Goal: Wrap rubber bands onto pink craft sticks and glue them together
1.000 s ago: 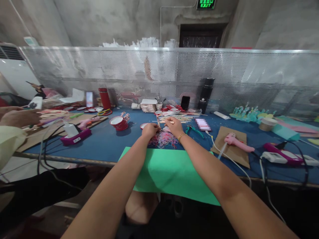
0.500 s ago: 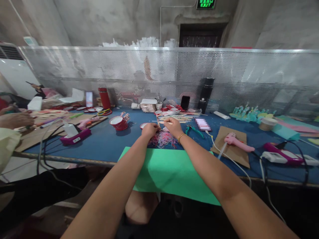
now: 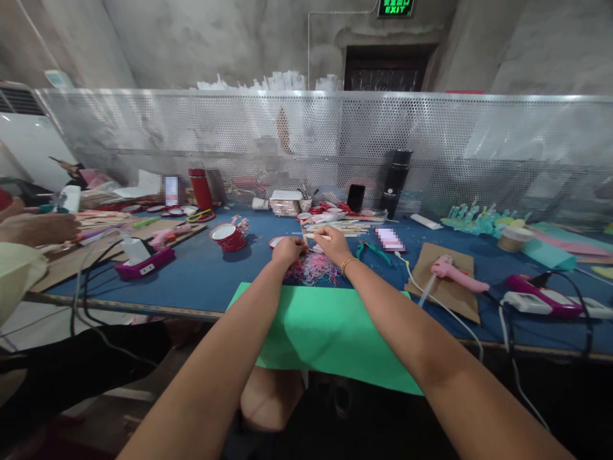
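Observation:
Over a tangled pile of pink, purple and blue threads (image 3: 317,269), my two hands work close together. My right hand (image 3: 334,243), with a bracelet at its wrist, pinches a thin pale stick (image 3: 311,236) that points left. The fingers of my left hand (image 3: 289,252) are pressed together just beside it; what they hold is too small to make out. A green sheet (image 3: 330,332) hangs over the table's front edge below my forearms. Behind my hands lie several thin pale sticks (image 3: 342,227). A round, white-topped red-rimmed piece (image 3: 274,242) is partly hidden by my left hand.
Right of my hands lie teal pliers (image 3: 376,253), a phone (image 3: 390,239) on a cable, and a pink glue gun (image 3: 460,273) on cardboard. Stacked red-rimmed discs (image 3: 228,237) stand to the left. A co-worker's hand (image 3: 41,229) is at far left, near a purple power strip (image 3: 146,264).
My hands have stayed almost in the same place. At far left, the co-worker's hand has moved a little to the right, and something teal now shows by it.

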Demonstrator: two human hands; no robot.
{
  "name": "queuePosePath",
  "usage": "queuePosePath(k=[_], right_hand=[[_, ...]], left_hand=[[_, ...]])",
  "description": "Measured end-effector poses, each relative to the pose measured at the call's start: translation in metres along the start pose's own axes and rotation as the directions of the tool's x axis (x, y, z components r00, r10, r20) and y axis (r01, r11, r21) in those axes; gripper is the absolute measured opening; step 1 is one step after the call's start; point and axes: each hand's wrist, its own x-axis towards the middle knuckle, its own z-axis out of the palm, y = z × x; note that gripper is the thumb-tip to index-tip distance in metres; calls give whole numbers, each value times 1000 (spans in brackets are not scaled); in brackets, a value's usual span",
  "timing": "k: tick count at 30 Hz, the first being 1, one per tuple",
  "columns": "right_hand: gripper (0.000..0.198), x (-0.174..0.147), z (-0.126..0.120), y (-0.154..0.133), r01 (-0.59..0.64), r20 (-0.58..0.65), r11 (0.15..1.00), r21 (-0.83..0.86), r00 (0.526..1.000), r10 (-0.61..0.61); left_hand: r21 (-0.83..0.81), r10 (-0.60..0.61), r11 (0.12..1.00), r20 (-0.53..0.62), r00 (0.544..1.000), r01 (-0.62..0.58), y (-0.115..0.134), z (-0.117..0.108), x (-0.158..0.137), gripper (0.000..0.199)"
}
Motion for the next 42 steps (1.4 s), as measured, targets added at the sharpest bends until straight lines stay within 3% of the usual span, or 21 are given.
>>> queuePosePath(k=[9, 14, 21, 27, 33, 42], right_hand=[[14, 1, -3, 2, 1, -46, 999, -34, 999, -3], [14, 0, 0, -1, 3, 5, 1000, 1, 1000, -3], [14, 1, -3, 2, -31, -51, 999, -38, 998, 29], [14, 0, 0, -3, 1, -2, 1000, -19, 1000, -1], [13, 1, -3, 0, -11, -48, 999, -37, 999, 9], [14, 1, -1, 0, 11, -18, 999, -38, 1000, -11]], left_hand=[[0, 1, 1000, 6, 1000, -1, -2, 2, 2, 26], [2, -10, 1000, -5, 1000, 10, -1, 1, 1, 27], [-3, 3, 1000, 3, 1000, -3, -2, 2, 2, 25], [-11, -5, 1000, -5, 1000, 5, -1, 1, 2, 26], [-16, -16, 1000, 18, 1000, 16, 0, 0, 1, 27], [-4, -6, 1000, 7, 1000, 6, 0, 0, 0, 27]])
